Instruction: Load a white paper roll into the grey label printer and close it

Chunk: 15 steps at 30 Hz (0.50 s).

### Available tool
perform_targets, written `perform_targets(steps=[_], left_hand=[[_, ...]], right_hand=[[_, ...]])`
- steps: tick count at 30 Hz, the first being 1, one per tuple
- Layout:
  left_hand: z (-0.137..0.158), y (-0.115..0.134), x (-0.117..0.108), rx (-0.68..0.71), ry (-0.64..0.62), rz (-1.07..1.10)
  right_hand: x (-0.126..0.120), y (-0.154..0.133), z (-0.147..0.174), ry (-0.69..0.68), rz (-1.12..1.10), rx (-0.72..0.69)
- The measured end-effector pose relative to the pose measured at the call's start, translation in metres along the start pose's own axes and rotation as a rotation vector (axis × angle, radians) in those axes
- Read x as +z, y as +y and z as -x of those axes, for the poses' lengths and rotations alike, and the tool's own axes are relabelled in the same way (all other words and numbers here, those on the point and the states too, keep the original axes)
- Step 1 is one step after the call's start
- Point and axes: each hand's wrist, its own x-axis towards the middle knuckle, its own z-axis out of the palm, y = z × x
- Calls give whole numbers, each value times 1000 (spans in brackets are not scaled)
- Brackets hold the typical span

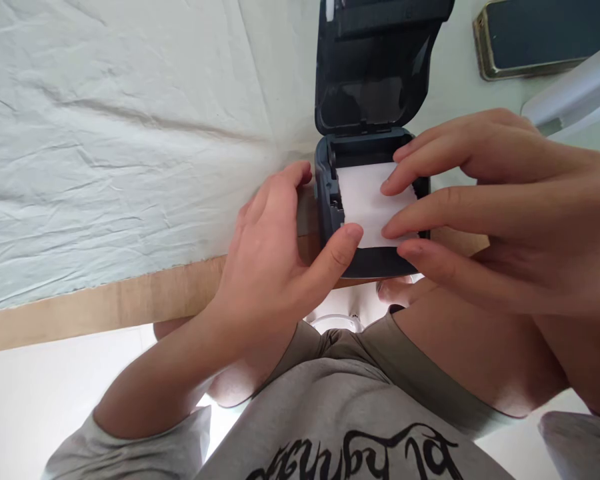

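Observation:
A small dark receipt printer (pixel 322 200) sits at the table's front edge, its black lid (pixel 370 80) tilted back. Inside the body lies white paper (pixel 363 200), which looks like a paper roll with a torn left edge. My left hand (pixel 275 247) is at the printer's left side, thumb over the front left corner by the paper and fingers stretched apart from it. Over the paper from the right comes my right hand (pixel 505 207), fingers spread, with fingertips on or just above its right part. Neither hand grips anything.
A pale wrinkled cloth (pixel 130 120) covers the table, with a bare wooden edge (pixel 130 297) along the front. At the upper right lies a phone in a case (pixel 550 37). A white curved object (pixel 580 93) lies below it, partly behind my right hand.

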Motion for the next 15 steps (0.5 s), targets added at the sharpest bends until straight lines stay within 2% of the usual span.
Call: perform_targets(steps=[4, 11, 15], left_hand=[[1, 0, 3, 109, 78, -29], [3, 12, 2, 510, 175, -101], [5, 10, 6, 554, 225, -160]], right_hand=[[1, -1, -1, -3, -21, -10], [7, 4, 0, 19, -80, -21], [7, 4, -5, 50, -103, -15]])
